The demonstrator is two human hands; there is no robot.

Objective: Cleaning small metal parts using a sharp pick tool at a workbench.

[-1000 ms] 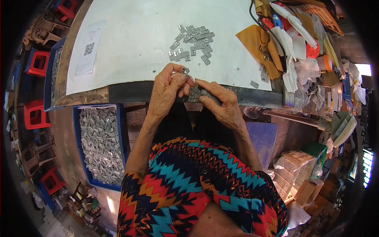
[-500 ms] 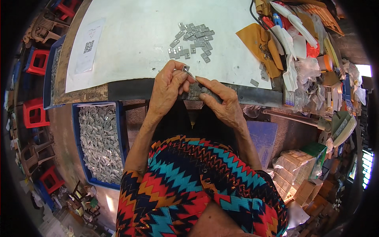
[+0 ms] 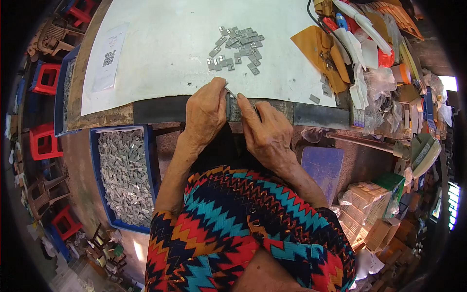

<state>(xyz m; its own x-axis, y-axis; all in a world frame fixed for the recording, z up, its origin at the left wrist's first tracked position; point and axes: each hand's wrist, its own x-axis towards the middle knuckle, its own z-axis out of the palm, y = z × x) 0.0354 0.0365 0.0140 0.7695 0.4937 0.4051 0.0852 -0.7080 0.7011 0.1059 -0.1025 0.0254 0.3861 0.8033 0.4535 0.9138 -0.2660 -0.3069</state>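
Head view: both hands meet at the near edge of the counter (image 3: 112, 116), over a dark metal bar (image 3: 311, 115) that runs along that edge. Left hand (image 3: 206, 114) has its grip pinched together on a small thin metal piece (image 3: 230, 91), which sticks up at a tilt from between thumb and fingertips. Right hand (image 3: 266, 134) sits just beside it, fingers curled, index finger (image 3: 244, 108) reaching up to the same piece and touching near its lower end; can't tell if the right grip is clamped on it or only steadying it. So the piece is held between the two hands, just above the bar, not resting on the white sheet (image 3: 175, 48). Loose pile of flat grey tabs (image 3: 238, 46) lies on the sheet, well apart from the hands, toward the far side. One stray tab (image 3: 314, 99) lies near the sheet's right edge. Blue bin (image 3: 148, 155) full of the same grey tabs sits below the counter on the left, beside the left forearm. Clutter of bags, packets and tools (image 3: 369, 63) fills the right end of the counter.
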